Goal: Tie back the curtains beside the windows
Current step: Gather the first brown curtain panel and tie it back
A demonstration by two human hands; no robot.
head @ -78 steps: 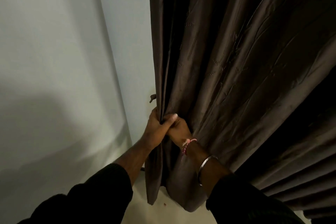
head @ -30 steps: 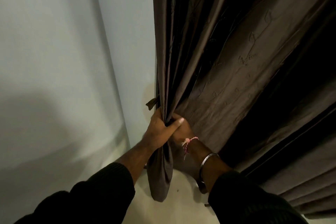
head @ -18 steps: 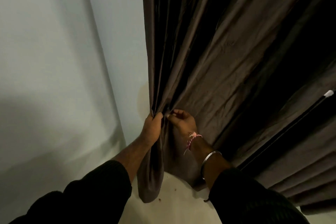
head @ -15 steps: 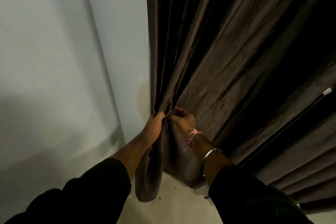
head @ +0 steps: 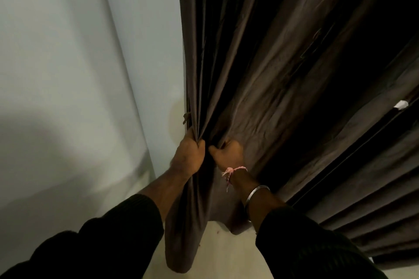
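Note:
A dark brown curtain (head: 267, 79) hangs in long folds from the top of the view to the floor. My left hand (head: 188, 156) grips the gathered folds at the curtain's left edge. My right hand (head: 227, 154) pinches a fold just to the right of it, fingers curled into the cloth. The two hands sit close together, a narrow gap apart. A short brown tie-back end (head: 186, 118) sticks out at the curtain's edge above my left hand. The bunched lower part of the curtain (head: 181, 233) hangs below my hands.
A pale wall (head: 140, 52) meets another wall (head: 49, 75) in a corner on the left. The light floor (head: 215, 253) shows beneath the curtain. More curtain folds (head: 362, 199) spread to the right, with a small white piece (head: 400, 104) at the right edge.
My hands have gathered more folds toward the left edge and tightened their hold. The right hand went from loosely touching the cloth to pinching a fold.

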